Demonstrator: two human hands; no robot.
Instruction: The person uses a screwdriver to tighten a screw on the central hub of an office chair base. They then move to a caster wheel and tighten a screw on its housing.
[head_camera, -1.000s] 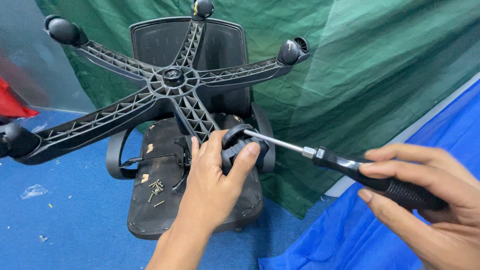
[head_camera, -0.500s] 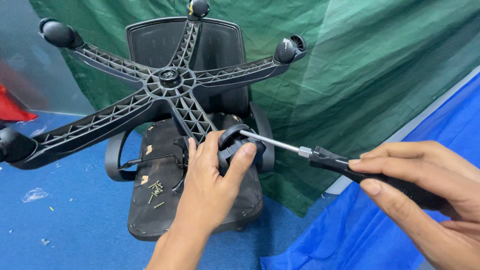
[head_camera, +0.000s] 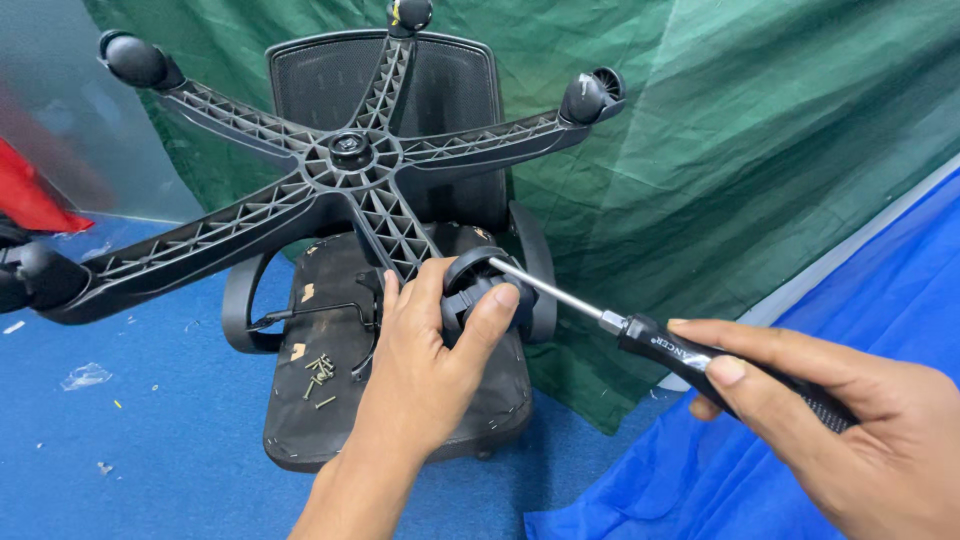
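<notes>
Two hands stay clamped as before: the left hand (head_camera: 425, 345) grips the black plastic caster wheel (head_camera: 478, 290) on the five-armed black chair base (head_camera: 350, 160), the right hand (head_camera: 850, 420) the black-handled steel screwdriver (head_camera: 640, 332). The screwdriver's tip is hidden behind the caster, and the view has barely shifted.

1. Your left hand (head_camera: 420, 350) wraps the black plastic caster wheel (head_camera: 478, 290), so the side of it facing you is closed off.
2. The long screwdriver with the steel shaft (head_camera: 560, 297) bars the wheel's right side.
3. The ribbed black five-arm chair base (head_camera: 350, 160) spreads above; gaps between its arms stay passable.
4. Loose brass screws (head_camera: 318, 368) litter the black chair seat underside (head_camera: 330, 420) below.
5. The blue floor (head_camera: 130, 440) at left gives you room.
</notes>
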